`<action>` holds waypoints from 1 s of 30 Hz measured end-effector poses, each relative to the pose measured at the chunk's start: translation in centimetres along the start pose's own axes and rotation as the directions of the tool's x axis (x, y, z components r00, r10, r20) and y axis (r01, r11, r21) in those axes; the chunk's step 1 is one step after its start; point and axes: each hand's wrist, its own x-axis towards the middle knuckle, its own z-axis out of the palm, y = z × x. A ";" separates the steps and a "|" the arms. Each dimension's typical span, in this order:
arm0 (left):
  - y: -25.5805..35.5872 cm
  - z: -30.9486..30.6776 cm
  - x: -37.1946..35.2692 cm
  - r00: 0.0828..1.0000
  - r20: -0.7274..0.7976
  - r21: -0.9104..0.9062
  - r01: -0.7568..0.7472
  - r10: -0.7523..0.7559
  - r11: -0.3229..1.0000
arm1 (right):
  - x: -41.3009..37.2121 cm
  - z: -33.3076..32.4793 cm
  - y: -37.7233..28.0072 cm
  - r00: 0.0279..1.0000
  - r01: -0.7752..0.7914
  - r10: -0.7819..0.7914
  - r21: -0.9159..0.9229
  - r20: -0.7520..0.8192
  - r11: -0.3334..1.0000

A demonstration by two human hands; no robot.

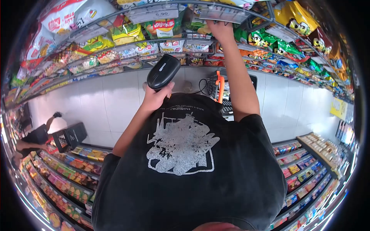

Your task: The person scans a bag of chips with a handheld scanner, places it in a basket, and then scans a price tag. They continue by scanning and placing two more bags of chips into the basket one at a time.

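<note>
My left hand [156, 97] is wrapped round the handle of a black barcode scanner [163, 72], whose head points up and away from me in front of my chest. My right hand [220, 31] reaches up into the snack shelf, just under a clear price-tag holder [224, 15]. Its fingers are largely hidden by the shelf edge, so their grip cannot be made out. Beside it is a dark green snack bag [197, 26], partly covered by the rack. Further left hangs a green and red chip bag [163, 27] below a tag reading 5.90 [154, 14].
Wire shelves of snack bags curve across the front. A cart with an orange handle [220, 86] and a black cable [206, 87] stands below my right arm. At left, another person [34, 135] is near a black crate [68, 136]. More shelves [77, 181] run behind me.
</note>
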 end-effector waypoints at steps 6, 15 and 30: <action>-0.6 0.2 -1.6 0.997 -0.080 0.045 -0.013 0.017 0.999 | -1.1 3.2 0.6 0.893 -0.449 0.416 0.290 0.171 0.845; -0.6 0.0 -1.7 0.992 -0.127 0.048 -0.021 0.027 0.999 | -1.5 4.3 0.8 0.824 -0.449 0.465 0.874 0.324 0.186; -0.9 -0.2 -0.8 0.999 -0.053 0.092 0.016 -0.011 0.996 | 0.3 -1.0 -4.0 0.713 -0.692 0.501 0.608 0.491 0.389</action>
